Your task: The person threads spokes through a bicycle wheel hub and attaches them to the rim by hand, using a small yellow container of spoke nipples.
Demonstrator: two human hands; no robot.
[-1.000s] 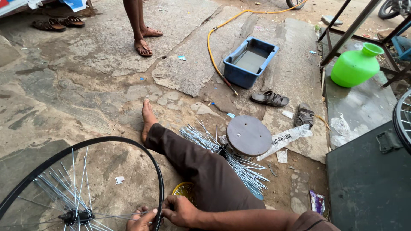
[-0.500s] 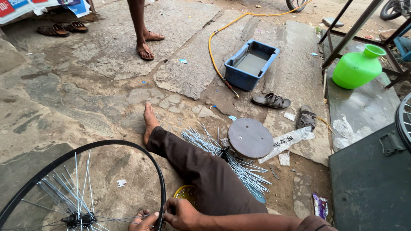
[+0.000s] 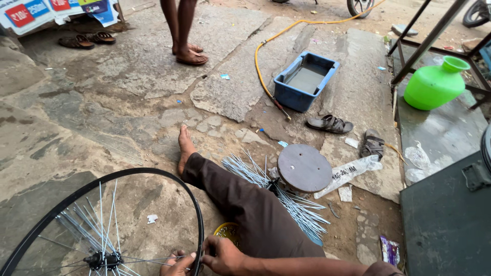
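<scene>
Gripping the black bicycle rim (image 3: pixel 197 232) at the bottom edge of the view, the right hand (image 3: pixel 222 255) has its fingers curled over the rim's right side, and the left hand (image 3: pixel 176 265) is pressed against the same stretch of rim just left of it, fingers bent around the metal, though part of that hand is cut off by the frame. The rim arcs up and away to the left of both hands, and its hub (image 3: pixel 105 260) sits further left of the left hand, with thin silver spokes (image 3: pixel 87 230) fanning up from it, several loose at the outer end. Just above the right hand lies a small yellow dish (image 3: pixel 225 231), partly hidden by the person's brown trouser leg (image 3: pixel 245 204), which stretches up and left to a bare foot (image 3: pixel 185 148). Beyond the leg, up and right of the right hand, a heap of loose spokes (image 3: pixel 302 212) lies spread on the stone ground under a round brown disc (image 3: pixel 304 167). Much farther up sit a blue tub (image 3: pixel 306 82), 2 sandals (image 3: pixel 330 123), a green jug (image 3: pixel 436 84), and another person's bare feet (image 3: pixel 189 53).
</scene>
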